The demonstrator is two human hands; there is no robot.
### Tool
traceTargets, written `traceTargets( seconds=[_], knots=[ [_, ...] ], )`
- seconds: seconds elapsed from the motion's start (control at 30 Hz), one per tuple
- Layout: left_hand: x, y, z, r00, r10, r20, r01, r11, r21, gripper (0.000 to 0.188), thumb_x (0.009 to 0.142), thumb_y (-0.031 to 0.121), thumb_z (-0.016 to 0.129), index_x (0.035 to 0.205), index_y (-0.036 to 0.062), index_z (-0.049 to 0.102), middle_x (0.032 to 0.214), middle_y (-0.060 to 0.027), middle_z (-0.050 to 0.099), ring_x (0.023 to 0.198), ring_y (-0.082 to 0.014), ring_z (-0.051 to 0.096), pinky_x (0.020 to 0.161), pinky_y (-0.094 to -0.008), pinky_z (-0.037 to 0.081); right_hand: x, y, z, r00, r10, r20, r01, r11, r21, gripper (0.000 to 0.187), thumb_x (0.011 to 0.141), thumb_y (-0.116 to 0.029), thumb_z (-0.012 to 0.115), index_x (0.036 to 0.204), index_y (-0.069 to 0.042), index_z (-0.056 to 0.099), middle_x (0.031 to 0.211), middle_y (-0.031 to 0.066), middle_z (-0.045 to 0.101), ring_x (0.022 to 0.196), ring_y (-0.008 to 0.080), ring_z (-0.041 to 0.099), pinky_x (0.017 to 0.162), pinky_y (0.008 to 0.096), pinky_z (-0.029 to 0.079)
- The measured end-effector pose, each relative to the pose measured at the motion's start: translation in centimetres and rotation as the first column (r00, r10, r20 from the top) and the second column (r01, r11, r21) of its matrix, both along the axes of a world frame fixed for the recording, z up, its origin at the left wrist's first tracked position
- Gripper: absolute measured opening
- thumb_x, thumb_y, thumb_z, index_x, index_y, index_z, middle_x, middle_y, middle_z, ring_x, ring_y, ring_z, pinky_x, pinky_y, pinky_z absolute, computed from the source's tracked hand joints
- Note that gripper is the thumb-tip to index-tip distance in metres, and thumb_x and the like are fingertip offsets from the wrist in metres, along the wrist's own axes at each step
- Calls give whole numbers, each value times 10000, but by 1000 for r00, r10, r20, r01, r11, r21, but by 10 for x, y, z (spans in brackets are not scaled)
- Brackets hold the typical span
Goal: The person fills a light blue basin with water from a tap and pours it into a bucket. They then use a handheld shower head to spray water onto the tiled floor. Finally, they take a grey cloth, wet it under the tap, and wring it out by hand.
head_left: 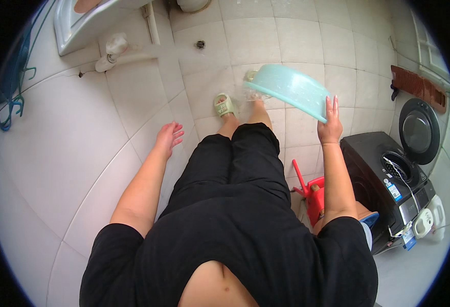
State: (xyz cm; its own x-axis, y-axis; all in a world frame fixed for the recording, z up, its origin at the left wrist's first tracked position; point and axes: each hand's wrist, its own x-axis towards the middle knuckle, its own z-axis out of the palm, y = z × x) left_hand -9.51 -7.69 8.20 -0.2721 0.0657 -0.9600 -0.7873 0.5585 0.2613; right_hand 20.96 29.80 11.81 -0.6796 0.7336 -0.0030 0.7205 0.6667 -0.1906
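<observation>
Turquoise round plastic basin (294, 88): from afar I see it tilted, far and right of centre, above the pale tiled floor (301, 48), water (254, 94) splashing by its left edge. The right hand (330, 125) holds its right rim, fingers extended, thumb hidden from me. At left, the left hand (168, 137) hangs open, fingers loosely apart.

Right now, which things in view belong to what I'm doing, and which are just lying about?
In use:
- light-blue basin, tilted, held at its rim by your right hand
- splashing water by its far end

Just around:
- black washing machine, door open
- red plastic item
- brown ridged board
</observation>
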Motion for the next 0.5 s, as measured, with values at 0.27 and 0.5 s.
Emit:
traceTargets(
  seconds=[0.27, 0.5],
  knots=[
    [-4, 14, 39, 993, -106, -46, 105, 994, -28, 308, 855, 328, 422, 1039, 81, 443, 1074, -50, 515, 952, -182, 509, 739, -316, 416, 40, 26, -24, 914, -405, -16, 405, 914, -1, 650, 678, -55, 468, 1287, -192, 288, 1281, 124, 346, 1014, 254, 501, 758, 352, 441],
    [-16, 14, 95, 977, -127, -171, 119, 991, -59, 285, 856, 322, 418, 1016, 93, 473, 1050, -31, 526, 948, -175, 509, 739, -317, 412, 44, 67, 6, 18, -979, 204, 520, -166, -838, 458, 714, -31, 458, 1160, -6, 356, 1119, 188, 437, 972, 357, 483, 772, 497, 440]
  ],
)
